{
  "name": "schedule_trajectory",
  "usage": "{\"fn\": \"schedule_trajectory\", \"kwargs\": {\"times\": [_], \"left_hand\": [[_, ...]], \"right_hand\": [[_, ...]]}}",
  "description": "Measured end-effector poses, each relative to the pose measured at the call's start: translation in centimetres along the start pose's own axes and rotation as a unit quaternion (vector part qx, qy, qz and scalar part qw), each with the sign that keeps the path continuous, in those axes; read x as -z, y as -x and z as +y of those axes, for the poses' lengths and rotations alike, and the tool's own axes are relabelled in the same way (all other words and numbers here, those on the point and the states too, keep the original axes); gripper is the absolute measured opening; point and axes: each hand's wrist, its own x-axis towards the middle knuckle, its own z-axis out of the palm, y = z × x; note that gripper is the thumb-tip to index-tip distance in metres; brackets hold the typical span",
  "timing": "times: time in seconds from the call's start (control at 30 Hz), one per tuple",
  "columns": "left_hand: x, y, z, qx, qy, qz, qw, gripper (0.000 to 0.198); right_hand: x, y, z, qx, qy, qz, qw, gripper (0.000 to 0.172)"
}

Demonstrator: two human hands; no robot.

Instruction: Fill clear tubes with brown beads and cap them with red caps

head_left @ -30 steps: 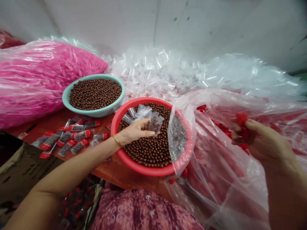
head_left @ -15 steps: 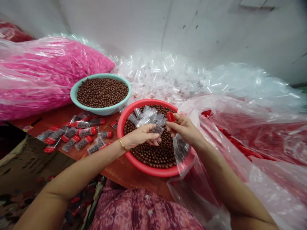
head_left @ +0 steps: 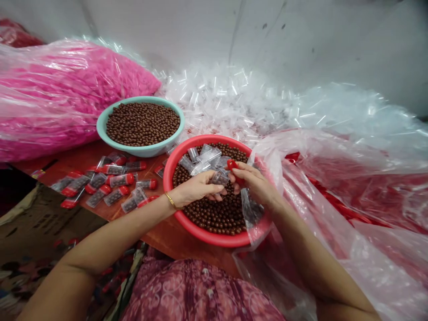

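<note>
My left hand [head_left: 197, 187] holds a small transparent tube [head_left: 219, 178] with brown balls inside, over a red plastic basin [head_left: 174, 196]. My right hand [head_left: 256, 183] pinches a red cap [head_left: 232, 165] right beside the tube's top. The cap and tube look very close, but I cannot tell if they touch. The basin is filled with glossy brown balls [head_left: 214, 216], with several empty-looking transparent tubes [head_left: 202, 158] lying on them. A plastic bag [head_left: 252, 211] of dark contents hangs over the basin's right rim.
A teal bowl [head_left: 140, 150] of brown balls stands behind the basin. Several capped tubes [head_left: 113, 180] lie on the reddish wooden table [head_left: 167, 236]. Large plastic bags of pink pieces [head_left: 67, 98], transparent tubes [head_left: 234, 98] and red caps [head_left: 351, 196] surround the bowls. A wall stands behind.
My hands stay close together over the basin. The red cap has moved slightly down and left, nearer the tube, and my right hand has turned inward.
</note>
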Motion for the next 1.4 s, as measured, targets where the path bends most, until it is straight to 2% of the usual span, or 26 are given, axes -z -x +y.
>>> {"fn": "schedule_trajectory", "kwargs": {"times": [0.07,0.13,0.23,0.3,0.4,0.5,0.6,0.77,0.87,1.07,1.13,1.27,1.4], "left_hand": [[0.0,0.0,-0.2,-0.025,-0.021,0.006,0.999,0.026],[0.0,-0.1,-0.3,-0.059,-0.048,0.016,0.997,0.025],[-0.2,-0.1,-0.4,-0.099,-0.076,0.032,0.992,0.024],[-0.3,-0.1,-0.4,-0.107,-0.082,0.029,0.991,0.024],[-0.5,0.1,-0.3,-0.111,-0.084,0.025,0.99,0.022],[-0.6,0.3,-0.1,-0.115,-0.099,0.034,0.988,0.024],[-0.7,0.6,-0.1,-0.117,-0.094,0.032,0.988,0.023],[-0.7,0.6,0.0,-0.115,-0.099,0.025,0.988,0.019],[-0.7,0.6,0.1,-0.099,-0.116,0.034,0.988,0.018],[-1.0,0.3,0.3,-0.085,-0.119,0.062,0.987,0.021],[-1.0,0.2,0.2,-0.066,-0.107,0.065,0.99,0.019],[-1.1,0.3,0.1,-0.047,-0.093,0.069,0.992,0.016],[-1.1,0.0,0.5,-0.041,-0.097,0.049,0.993,0.016]], "right_hand": [[0.1,0.2,0.1,0.019,0.041,-0.002,0.999,0.024],[0.2,0.6,0.2,0.081,0.114,0.008,0.99,0.024],[0.2,1.1,0.6,0.204,0.237,0.036,0.949,0.032],[0.1,1.4,0.9,0.257,0.306,0.065,0.914,0.038],[-0.3,1.6,1.3,0.295,0.354,0.105,0.881,0.041],[-0.7,1.8,1.4,0.325,0.354,0.103,0.871,0.041],[-1.0,2.3,1.2,0.346,0.348,0.086,0.867,0.04],[-1.1,3.0,1.4,0.359,0.341,0.101,0.863,0.041],[-1.3,3.0,1.6,0.338,0.335,0.082,0.876,0.04],[-1.8,3.1,2.0,0.281,0.297,0.081,0.909,0.04],[-1.8,3.1,2.2,0.295,0.314,0.065,0.9,0.041],[-1.5,3.1,2.7,0.357,0.352,0.061,0.863,0.049],[-0.8,3.2,2.6,0.357,0.392,0.031,0.847,0.053]]}}
